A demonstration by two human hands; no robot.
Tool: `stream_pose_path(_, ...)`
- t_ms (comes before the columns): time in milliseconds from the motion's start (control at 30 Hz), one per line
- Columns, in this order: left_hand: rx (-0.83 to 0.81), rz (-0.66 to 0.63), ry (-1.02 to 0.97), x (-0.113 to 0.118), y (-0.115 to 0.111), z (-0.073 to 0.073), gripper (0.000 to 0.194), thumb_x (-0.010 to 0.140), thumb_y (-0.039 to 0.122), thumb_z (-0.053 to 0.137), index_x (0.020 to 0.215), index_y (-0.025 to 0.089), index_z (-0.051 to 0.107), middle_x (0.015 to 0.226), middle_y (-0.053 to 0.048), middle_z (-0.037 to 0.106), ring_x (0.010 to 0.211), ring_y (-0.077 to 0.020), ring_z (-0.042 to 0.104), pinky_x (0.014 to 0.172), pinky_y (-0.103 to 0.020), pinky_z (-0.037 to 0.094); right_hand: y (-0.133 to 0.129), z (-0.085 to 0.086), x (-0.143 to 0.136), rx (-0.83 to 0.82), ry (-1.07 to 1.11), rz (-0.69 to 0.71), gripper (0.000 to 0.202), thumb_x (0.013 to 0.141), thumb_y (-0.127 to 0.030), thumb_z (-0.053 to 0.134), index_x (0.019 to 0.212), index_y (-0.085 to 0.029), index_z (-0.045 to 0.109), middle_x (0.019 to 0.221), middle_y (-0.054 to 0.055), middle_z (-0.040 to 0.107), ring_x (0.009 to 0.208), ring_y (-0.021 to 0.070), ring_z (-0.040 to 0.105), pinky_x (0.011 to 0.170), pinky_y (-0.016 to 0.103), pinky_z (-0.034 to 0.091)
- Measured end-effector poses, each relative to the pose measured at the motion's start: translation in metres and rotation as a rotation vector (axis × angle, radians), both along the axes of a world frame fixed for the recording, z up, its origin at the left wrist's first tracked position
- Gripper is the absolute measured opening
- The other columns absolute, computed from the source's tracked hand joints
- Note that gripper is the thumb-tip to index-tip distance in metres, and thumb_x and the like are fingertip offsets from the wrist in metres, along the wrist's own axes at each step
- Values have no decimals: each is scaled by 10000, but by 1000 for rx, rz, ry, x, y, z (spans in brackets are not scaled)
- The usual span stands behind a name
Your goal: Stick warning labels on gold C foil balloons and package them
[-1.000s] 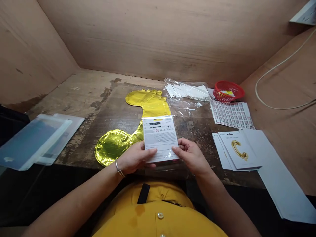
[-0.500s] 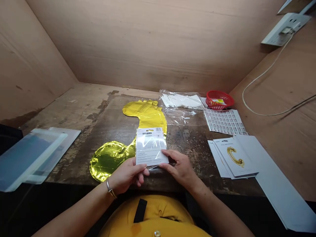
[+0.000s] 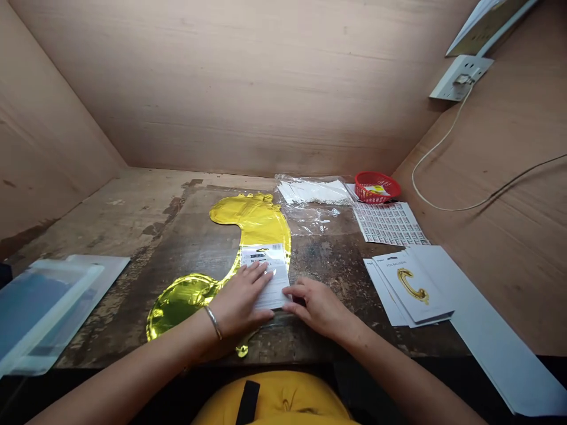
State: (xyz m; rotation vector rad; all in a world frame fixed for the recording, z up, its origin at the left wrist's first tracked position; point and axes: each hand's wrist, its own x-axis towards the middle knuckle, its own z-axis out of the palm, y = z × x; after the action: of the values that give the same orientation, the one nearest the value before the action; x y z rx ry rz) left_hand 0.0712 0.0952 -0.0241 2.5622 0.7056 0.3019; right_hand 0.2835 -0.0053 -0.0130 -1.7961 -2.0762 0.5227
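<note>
A white printed card in a clear plastic sleeve (image 3: 275, 290) lies on top of a flat gold foil balloon (image 3: 266, 223), back side up, its hang hole at the far end. My left hand (image 3: 243, 300) rests flat on the sleeved card with fingers stretched out. With thumb and fingers, my right hand (image 3: 316, 306) pinches the near right edge of the sleeve. The balloon's curved shape runs from beyond the card to a shiny rounded end at the left, partly hidden by my left arm.
Clear plastic sleeves (image 3: 57, 301) lie at the left. To the right are cards picturing a gold C (image 3: 414, 286), a long white sheet (image 3: 500, 348), a sticker sheet (image 3: 392, 224), a red basket (image 3: 376, 192) and a bag of white pieces (image 3: 314, 192). A power socket (image 3: 460, 79) hangs on the wall.
The sleeved card has gone down onto the balloon. My left hand has let go of its near edge and moved flat on top. The right hand still pinches the right side.
</note>
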Motion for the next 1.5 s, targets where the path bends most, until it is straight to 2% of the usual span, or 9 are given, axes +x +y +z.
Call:
stream_pose_path(167, 7, 43, -55, 2, 3, -16, 598, 769, 464, 666, 1256, 129, 575, 1415, -217, 480, 1338, -390, 407, 1104, -554, 325, 70, 26, 59, 81, -275, -312, 320, 973, -236, 406, 1002, -148, 711, 985, 120, 691, 918, 207, 628, 818, 324, 483)
stream_pose_path(300, 75, 47, -126, -1, 4, -25, 543, 791, 439, 641, 1228, 123, 578, 1352, -216, 544, 1272, -371, 497, 1068, -544, 396, 144, 18, 103, -17, -375, -339, 176, 913, -208, 552, 970, -134, 701, 1058, 123, 687, 1048, 229, 606, 959, 390, 439)
stream_pose_path(433, 281, 55, -143, -1, 1, -41, 551, 803, 426, 623, 1243, 100, 558, 1320, -214, 575, 1234, -364, 542, 1023, -554, 457, 177, 5, 116, -80, -455, -420, 340, 915, -324, 575, 1226, -186, 581, 1290, 108, 573, 1119, 237, 577, 970, 463, 443)
stream_pose_path(567, 390, 64, -151, 0, -1, -44, 552, 802, 440, 627, 1214, 79, 566, 1287, -214, 602, 1187, -357, 583, 977, -545, 507, 181, 1, 109, -56, -508, -549, 490, 871, -294, 613, 1343, -195, 520, 1270, 189, 575, 1116, 316, 584, 889, 396, 457)
stream_pose_path(733, 421, 54, -142, 0, -1, -39, 545, 821, 451, 607, 1217, 80, 558, 1282, -207, 609, 1185, -340, 590, 955, -526, 531, 181, -5, 99, -21, -501, -665, 433, 868, -502, 563, 1008, -120, 711, 925, 182, 709, 922, 295, 662, 777, 335, 466)
stream_pose_path(900, 405, 50, -145, -1, -1, -40, 549, 818, 446, 615, 1213, 69, 563, 1288, -216, 601, 1194, -352, 580, 962, -543, 522, 185, -3, 110, 96, -450, -802, 558, 941, -536, 367, 947, -106, 723, 892, 213, 714, 841, 285, 669, 745, 352, 454)
stream_pose_path(1033, 394, 53, -153, 0, -1, -42, 545, 815, 433, 618, 1216, 67, 565, 1290, -222, 598, 1198, -357, 576, 970, -542, 515, 193, -5, 118, 144, -365, -715, 457, 961, -362, 337, 930, -138, 734, 869, 145, 726, 798, 239, 661, 720, 319, 465)
stream_pose_path(1233, 382, 62, -163, 0, -2, -41, 543, 812, 427, 616, 1223, 76, 560, 1306, -216, 588, 1207, -346, 571, 982, -529, 509, 187, -22, 107, 262, -324, -451, 326, 789, -112, 518, 1070, -161, 676, 1184, 111, 625, 1097, 222, 552, 929, 310, 432)
stream_pose_path(1500, 411, 70, -166, 1, -2, -40, 520, 804, 442, 612, 1188, 92, 585, 1287, -203, 607, 1179, -333, 596, 969, -495, 528, 181, -33, 127, 202, -342, -533, 293, 892, -224, 449, 957, -97, 705, 1025, 194, 656, 1071, 313, 564, 969, 430, 418)
